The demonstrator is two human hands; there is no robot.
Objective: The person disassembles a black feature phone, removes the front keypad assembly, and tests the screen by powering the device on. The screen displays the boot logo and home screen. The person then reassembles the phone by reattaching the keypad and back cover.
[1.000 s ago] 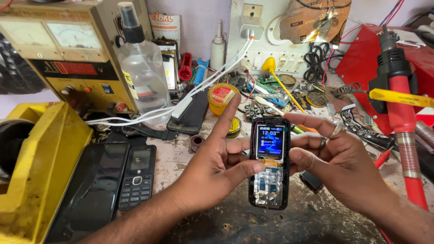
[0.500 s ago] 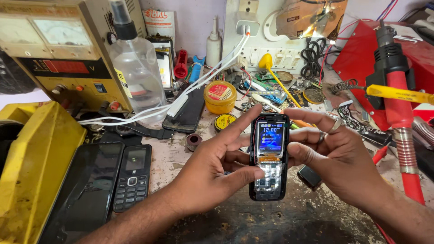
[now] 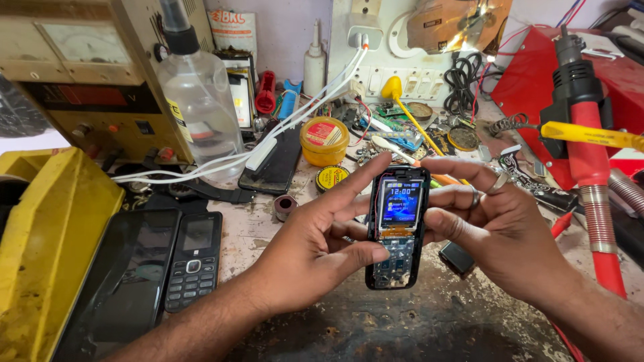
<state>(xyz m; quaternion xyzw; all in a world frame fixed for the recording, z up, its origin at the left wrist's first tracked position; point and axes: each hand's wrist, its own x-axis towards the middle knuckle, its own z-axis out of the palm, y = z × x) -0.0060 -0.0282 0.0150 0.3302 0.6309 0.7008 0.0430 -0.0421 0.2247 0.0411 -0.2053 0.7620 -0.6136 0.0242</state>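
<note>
— What have you got in your hands?

— You hold an opened keypad phone [image 3: 397, 228] upright over the workbench [image 3: 429, 322], its screen lit and its bare circuit board showing. Your left hand [image 3: 315, 251] clamps it from the left, thumb on the board; your right hand [image 3: 500, 228] grips its right edge.

— And nearby?

— A black keypad phone [image 3: 194, 258] lies well to the left, beside a yellow case [image 3: 47, 248].
</note>
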